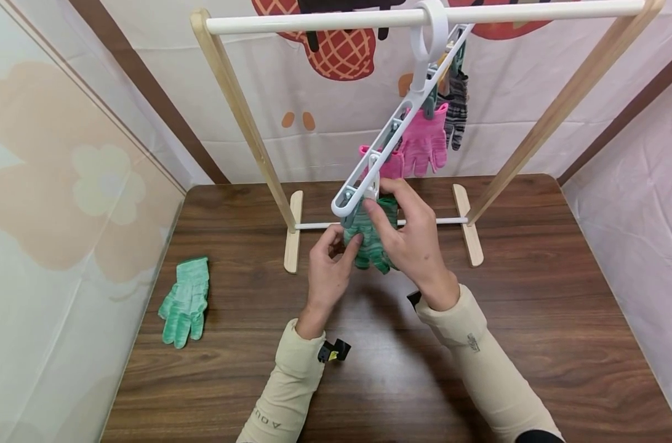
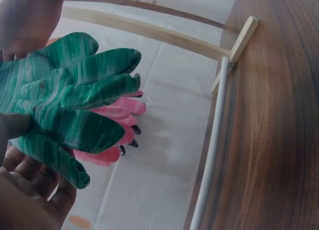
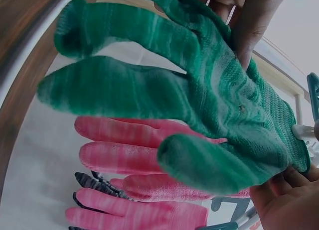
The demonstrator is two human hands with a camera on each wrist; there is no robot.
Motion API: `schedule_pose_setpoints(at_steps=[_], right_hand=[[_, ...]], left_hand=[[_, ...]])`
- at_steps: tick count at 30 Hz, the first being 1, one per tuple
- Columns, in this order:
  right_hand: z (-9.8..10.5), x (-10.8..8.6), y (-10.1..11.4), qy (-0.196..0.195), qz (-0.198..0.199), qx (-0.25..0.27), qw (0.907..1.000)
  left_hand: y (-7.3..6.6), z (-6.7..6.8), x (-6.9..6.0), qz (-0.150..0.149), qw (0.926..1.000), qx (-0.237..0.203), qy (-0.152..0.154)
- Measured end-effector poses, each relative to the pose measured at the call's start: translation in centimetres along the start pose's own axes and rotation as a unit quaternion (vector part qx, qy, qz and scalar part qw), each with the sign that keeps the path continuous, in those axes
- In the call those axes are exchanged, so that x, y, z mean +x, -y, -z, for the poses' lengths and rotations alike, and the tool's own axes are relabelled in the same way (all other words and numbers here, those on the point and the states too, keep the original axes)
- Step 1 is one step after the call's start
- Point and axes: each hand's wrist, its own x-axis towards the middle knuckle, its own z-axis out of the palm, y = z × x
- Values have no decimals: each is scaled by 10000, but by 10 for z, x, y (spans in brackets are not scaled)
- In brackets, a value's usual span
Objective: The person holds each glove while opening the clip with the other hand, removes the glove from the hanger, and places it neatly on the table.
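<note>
A streaky green knit glove point(image 1: 372, 237) hangs fingers-down below the near end of a white clip hanger point(image 1: 388, 132). My left hand point(image 1: 329, 271) pinches its side, thumb in front and fingers behind, as the left wrist view also shows. Up at the cuff, my right hand point(image 1: 416, 240) has thumb and forefinger around a white clip point(image 1: 372, 184); its other fingers lie behind the glove. A grey-green clip point(image 1: 349, 216) sits by the cuff's left edge; whether it bites the fabric is hidden. Pink gloves point(image 3: 124, 150) and a black-grey glove point(image 1: 456, 111) hang farther along the hanger.
The hanger hooks over the white top bar point(image 1: 314, 23) of a wooden-legged rack standing on the brown table point(image 1: 231, 381). Another green glove point(image 1: 186, 301) lies flat at the table's left. A low white rod point(image 1: 447, 220) joins the rack's feet. Patterned cloth walls surround the table.
</note>
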Motion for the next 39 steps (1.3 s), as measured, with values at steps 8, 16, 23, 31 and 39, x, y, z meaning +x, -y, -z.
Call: schedule_pose_setpoints(at_steps=[8,16,23,31,39], right_hand=[[-3,5,3,-157,209,-160,9995],[-3,6,4,-222,279,-294,9989],[-2,6,2,-160,278,-215,9993],[-4,6,0,-523,435,46,9977],[-6,5,1,-281,286,87,9992]], left_hand=[[-1,1,0,38,10000,-34,-4],[-2,2,-2,71,9999,-117,3],[-1,7,-6,153,9999,-45,-29],[2,13,-10,342,9994,-1,-32],[9,24,-16,574,9981,-197,-109]])
